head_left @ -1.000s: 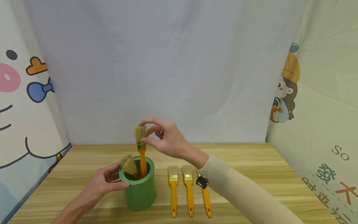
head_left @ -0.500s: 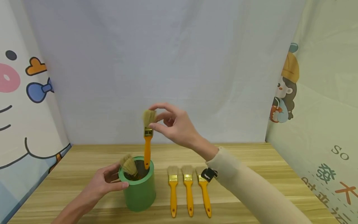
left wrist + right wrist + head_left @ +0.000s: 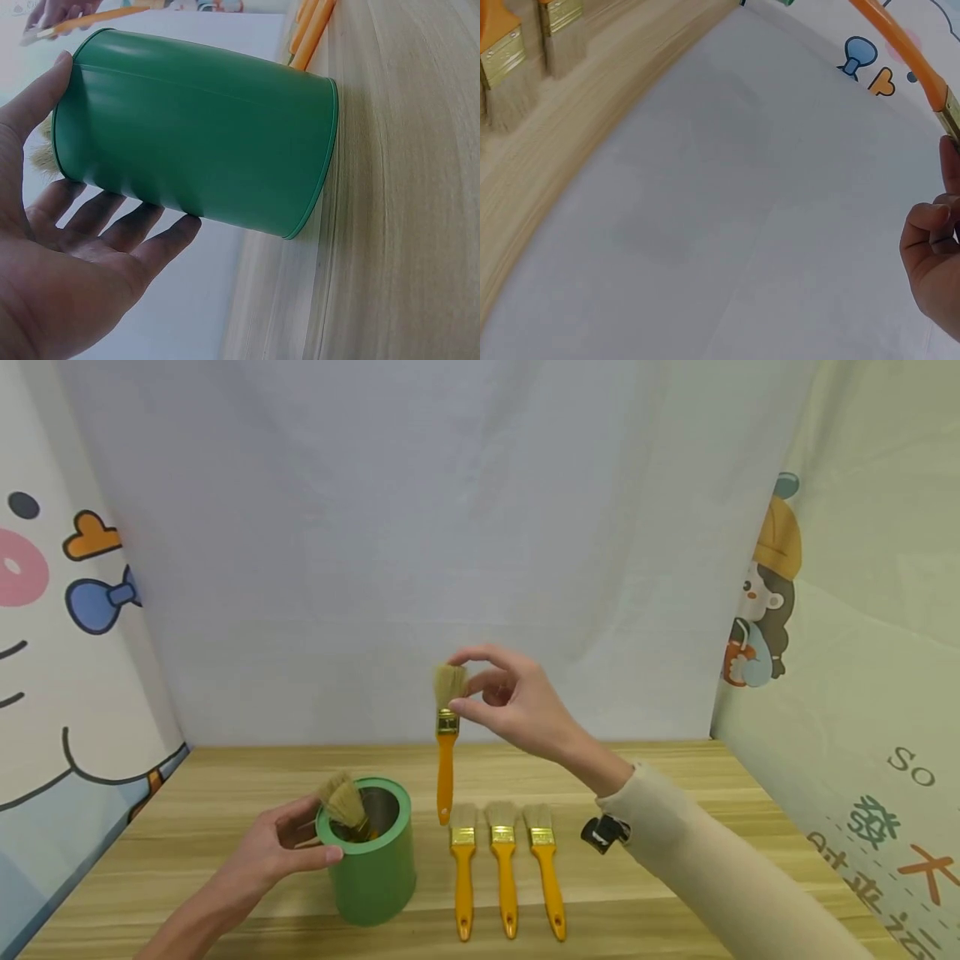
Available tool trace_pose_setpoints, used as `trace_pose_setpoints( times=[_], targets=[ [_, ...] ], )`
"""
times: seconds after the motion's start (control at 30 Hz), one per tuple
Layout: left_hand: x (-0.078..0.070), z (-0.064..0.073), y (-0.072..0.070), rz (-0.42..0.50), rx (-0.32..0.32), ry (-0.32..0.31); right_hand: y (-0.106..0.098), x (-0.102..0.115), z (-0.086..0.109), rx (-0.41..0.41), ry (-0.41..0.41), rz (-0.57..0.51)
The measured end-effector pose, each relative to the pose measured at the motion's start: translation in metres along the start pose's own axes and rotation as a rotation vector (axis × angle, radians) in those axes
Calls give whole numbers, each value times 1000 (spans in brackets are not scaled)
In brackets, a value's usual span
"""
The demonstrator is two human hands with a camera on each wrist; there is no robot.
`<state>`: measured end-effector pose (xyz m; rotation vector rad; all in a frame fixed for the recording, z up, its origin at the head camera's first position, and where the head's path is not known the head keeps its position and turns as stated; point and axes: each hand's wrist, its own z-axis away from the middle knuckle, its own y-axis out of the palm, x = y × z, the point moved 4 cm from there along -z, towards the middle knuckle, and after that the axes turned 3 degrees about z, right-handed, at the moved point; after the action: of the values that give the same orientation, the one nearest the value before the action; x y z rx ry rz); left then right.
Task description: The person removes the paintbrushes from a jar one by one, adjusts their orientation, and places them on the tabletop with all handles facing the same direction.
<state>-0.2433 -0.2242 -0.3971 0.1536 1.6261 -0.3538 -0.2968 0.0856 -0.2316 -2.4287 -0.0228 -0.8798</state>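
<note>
My right hand (image 3: 521, 706) pinches a paintbrush (image 3: 446, 768) by its bristles, thumb against fingertips. The orange handle hangs straight down, in the air to the right of the green can (image 3: 375, 881). Around that can's left side my left hand (image 3: 258, 860) keeps its grip, thumb by the rim and fingers spread along the opposite wall (image 3: 195, 135) in the left wrist view. Inside leans another paintbrush (image 3: 345, 802), bristles up; most of its handle is hidden. At the right wrist view's edge, the held brush's orange handle (image 3: 911, 56) shows above the fingers.
Right of the can, three paintbrushes lie in a row on the wooden table (image 3: 645, 827), a left one (image 3: 464, 889), a middle one (image 3: 507, 885) and a right one (image 3: 552, 885), bristles away from me. A white cloth (image 3: 375, 568) hangs behind the table.
The right hand has drawn the paintbrush up out of the can and carried it to the right. The left hand and the can have barely moved.
</note>
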Motion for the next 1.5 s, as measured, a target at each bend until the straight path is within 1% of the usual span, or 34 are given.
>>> trace_pose_setpoints(
  times=[0.3,0.57,0.83,1.03,1.23,1.5],
  targets=[
    [-2,2,0,-3,-5,21,-15,-27,33,12,112,13],
    [-4,3,1,1,-1,18,-28,-56,69,36,256,29],
    [-5,3,0,-5,2,36,-43,-83,102,83,346,40],
    [-4,3,0,-5,0,34,-54,-101,127,139,459,35],
    [-5,2,0,-7,3,32,-63,-119,149,158,561,28],
    [-4,2,0,-15,0,38,-64,-138,170,187,625,-3]
  ],
)
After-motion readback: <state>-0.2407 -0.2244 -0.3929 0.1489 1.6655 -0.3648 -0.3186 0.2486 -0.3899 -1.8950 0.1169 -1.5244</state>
